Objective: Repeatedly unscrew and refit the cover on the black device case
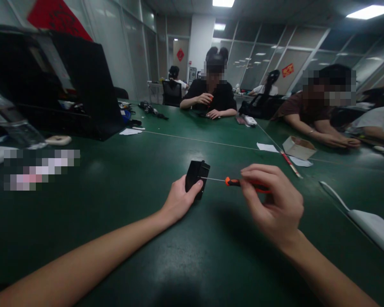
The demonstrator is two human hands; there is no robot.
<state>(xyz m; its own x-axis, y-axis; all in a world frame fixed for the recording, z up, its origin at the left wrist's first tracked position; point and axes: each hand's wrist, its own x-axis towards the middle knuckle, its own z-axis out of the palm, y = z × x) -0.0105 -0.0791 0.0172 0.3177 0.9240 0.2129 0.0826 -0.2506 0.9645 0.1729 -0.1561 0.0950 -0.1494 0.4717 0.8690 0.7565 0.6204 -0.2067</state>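
Note:
My left hand is closed around a black rectangular case, with the thumb lying across its right side. The case is tilted on edge over the green table. A screwdriver with an orange and black handle is pinched in the fingers of my right hand. Its thin metal shaft points left, and the tip meets the case's side just above my left thumb. Whether the tip sits in a screw is too small to tell. My right palm hides the end of the handle.
A black open-fronted box and a clear plastic bottle stand at the left. To the right are a small cardboard box, paper sheets and a white power strip. Across the table a person works; another person leans at the right.

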